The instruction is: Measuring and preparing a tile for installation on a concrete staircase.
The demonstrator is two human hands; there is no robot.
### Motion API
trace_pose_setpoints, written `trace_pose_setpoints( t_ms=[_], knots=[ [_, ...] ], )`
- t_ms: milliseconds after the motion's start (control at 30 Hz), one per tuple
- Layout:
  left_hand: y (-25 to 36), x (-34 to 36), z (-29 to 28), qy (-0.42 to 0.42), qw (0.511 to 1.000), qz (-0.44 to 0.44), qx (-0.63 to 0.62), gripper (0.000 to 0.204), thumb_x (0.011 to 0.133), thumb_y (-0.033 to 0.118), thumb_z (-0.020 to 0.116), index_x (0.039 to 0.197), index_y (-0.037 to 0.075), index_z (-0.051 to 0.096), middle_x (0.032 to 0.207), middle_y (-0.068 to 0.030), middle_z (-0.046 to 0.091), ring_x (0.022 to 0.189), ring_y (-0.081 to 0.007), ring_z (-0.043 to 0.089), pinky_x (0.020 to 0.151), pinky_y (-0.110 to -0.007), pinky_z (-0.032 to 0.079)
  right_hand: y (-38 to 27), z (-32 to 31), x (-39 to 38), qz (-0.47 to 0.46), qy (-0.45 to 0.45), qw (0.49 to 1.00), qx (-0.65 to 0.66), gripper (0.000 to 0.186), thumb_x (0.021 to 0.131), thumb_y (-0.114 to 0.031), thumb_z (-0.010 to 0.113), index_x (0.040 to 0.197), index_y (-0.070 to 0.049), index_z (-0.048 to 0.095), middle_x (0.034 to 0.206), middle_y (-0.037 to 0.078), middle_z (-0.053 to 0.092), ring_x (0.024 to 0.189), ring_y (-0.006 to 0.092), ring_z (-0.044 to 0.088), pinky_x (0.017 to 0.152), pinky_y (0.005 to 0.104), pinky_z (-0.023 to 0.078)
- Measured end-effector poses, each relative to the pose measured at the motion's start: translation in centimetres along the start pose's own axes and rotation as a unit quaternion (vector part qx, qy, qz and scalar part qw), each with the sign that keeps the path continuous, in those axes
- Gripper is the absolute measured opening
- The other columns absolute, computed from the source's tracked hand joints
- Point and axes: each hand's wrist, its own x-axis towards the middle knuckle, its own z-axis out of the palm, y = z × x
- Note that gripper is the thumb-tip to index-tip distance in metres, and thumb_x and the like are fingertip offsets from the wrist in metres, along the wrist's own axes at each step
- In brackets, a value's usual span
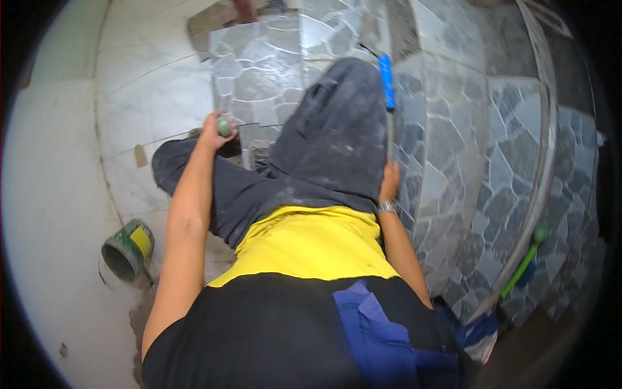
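Observation:
Out over the floor beside my bent left knee, my left hand (219,131) is closed round something with a rounded green end (224,127); the rest of it is hidden. Along the outer side of my right thigh, my right hand (389,181) grips a metal-shafted tool with a blue handle (387,82). That handle points away from me and ends in a dark cord. The tool's near end is covered by my hand, so its kind does not show. A metal-banded watch (389,206) is on my right wrist.
A dirty green bucket (129,250) lies tilted on the left by a pale wall (52,188). White tiles (155,97) meet stone-patterned tiles (256,68) ahead. A curved pipe or hose (544,142) runs down the right, near a bright green long-handled object (520,270).

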Motion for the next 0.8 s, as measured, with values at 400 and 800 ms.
trace_pose_setpoints(
  t_ms=[400, 800],
  knots=[
    [-3.3, 2.8, 0.4, 0.195, 0.969, -0.089, -0.121, 0.030, 0.091, 0.034, 0.059, 0.109, 0.010, 0.057, 0.095, -0.0112, 0.061, 0.087, -0.0295, 0.061, 0.081, -0.048, 0.054, -0.1, -0.2, 0.6, -0.068, 0.002, 0.993, -0.101, 0.043, 0.105, -0.004, 0.044, 0.147, -0.011, 0.045, 0.117, 0.016, 0.057, 0.104, 0.0346, 0.066, 0.086, 0.0417, 0.056],
    [-3.3, 5.3, -1.6, 0.125, 0.965, -0.101, -0.206, 0.035, 0.098, 0.039, 0.052, 0.117, 0.010, 0.054, 0.103, -0.0122, 0.061, 0.091, -0.0305, 0.062, 0.081, -0.052, 0.051, 1.4, -0.6, 0.0, -0.139, 0.059, 0.977, -0.151, 0.047, 0.100, 0.000, 0.049, 0.146, -0.007, 0.047, 0.120, 0.016, 0.056, 0.105, 0.0329, 0.064, 0.091, 0.0399, 0.054]
  ],
)
